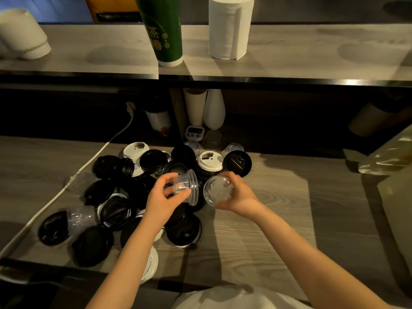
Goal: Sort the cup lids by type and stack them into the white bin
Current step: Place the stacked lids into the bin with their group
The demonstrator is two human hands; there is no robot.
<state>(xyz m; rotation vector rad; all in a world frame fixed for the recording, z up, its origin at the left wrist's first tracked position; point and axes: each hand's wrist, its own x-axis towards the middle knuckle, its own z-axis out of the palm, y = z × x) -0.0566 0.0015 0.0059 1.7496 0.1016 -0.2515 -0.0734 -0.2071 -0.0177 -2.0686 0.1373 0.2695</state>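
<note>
A heap of cup lids lies on the wooden counter: several black lids (153, 160), white lids (210, 161) and clear dome lids (80, 217). My left hand (162, 198) holds a small stack of clear dome lids (186, 187) above the heap, tipped on its side. My right hand (236, 195) grips a single clear dome lid (217, 190) just to the right of that stack, a small gap between them. The white bin is not identifiable in view.
A white cable (66, 186) runs along the counter's left side. A timer (194, 132), cups and a white vase (214, 109) stand under the upper shelf (289, 63), which carries a green cup (163, 30) and paper roll (229, 27). A clear container (388, 157) sits right.
</note>
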